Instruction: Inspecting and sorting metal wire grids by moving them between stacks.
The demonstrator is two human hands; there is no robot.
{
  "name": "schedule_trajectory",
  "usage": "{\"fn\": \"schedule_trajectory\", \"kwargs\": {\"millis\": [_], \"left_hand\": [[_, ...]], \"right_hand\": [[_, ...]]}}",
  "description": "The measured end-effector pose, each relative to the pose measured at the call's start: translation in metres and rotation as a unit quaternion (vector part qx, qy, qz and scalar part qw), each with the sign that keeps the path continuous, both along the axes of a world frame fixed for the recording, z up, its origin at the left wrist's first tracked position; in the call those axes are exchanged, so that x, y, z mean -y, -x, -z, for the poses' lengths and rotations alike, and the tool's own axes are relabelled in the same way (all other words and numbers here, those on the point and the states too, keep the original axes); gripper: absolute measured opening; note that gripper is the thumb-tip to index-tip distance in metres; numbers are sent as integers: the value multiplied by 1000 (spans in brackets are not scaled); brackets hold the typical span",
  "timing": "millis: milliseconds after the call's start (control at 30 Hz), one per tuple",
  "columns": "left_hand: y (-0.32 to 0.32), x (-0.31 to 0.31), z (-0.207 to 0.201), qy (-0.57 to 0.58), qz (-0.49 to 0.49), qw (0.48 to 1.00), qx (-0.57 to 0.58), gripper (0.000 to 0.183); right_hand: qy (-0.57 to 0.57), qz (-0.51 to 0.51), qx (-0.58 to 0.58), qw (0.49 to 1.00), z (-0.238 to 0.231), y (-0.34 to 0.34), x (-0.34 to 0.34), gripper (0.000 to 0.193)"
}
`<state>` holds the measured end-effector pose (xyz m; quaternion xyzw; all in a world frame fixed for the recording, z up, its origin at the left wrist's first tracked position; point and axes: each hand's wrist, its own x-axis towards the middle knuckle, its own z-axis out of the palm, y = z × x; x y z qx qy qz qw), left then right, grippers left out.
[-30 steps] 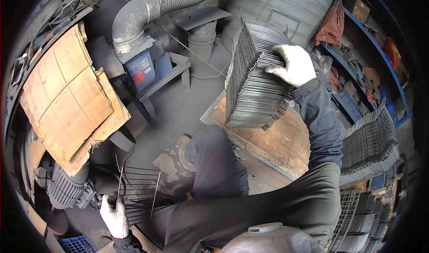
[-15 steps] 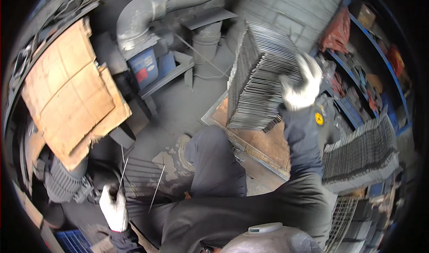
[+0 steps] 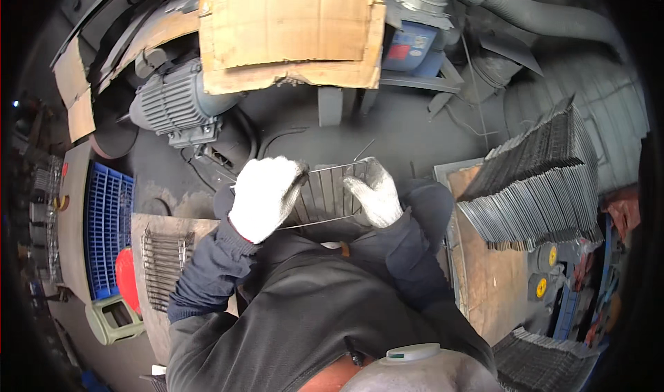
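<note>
A thin wire rack (image 3: pixel 326 195) spans the space in front of my lap, between my two gloved hands. My left hand (image 3: pixel 266 197), in a white knit glove, is closed on the rack's left side; its fingertips are partly hidden. At the other end my right hand (image 3: pixel 377 197), gloved the same way, grips the rack's right side with thumb and fingers. A thin wire end sticks up past the right fingers. To the right, a tall stack of dark metal wire racks (image 3: pixel 536 191) stands on a brown board (image 3: pixel 487 281).
Cardboard sheets (image 3: pixel 290 25) cover a stand ahead, beside a grey finned motor (image 3: pixel 176 101). On the left, more wire racks (image 3: pixel 166 264) lie on a board, near a blue plastic crate (image 3: pixel 109 226) and a green stool (image 3: pixel 114 321). A ribbed duct (image 3: pixel 546 15) runs at far right.
My view has turned left. My right hand has come from the rack stack to the wire rack and taken hold of it. The left hand has brought that rack in front of my lap.
</note>
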<state>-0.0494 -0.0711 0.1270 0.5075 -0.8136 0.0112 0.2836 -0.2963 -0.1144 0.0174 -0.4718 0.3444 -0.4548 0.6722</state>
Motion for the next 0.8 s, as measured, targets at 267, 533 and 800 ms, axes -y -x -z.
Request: {"fn": "schedule_trajectory", "kwargs": {"millis": [267,533,800], "left_hand": [[-10,5,57,94,-86,986,-107,55],[-30,58,178,-336,-89,697,-627,35],[26,107,202,-371,-90,701,-602,25]], "right_hand": [[2,42,37,998,40,-20,15,16],[-35,132,-31,990,56,16,60,16],[-74,221,-69,970,77,46,80,24]]}}
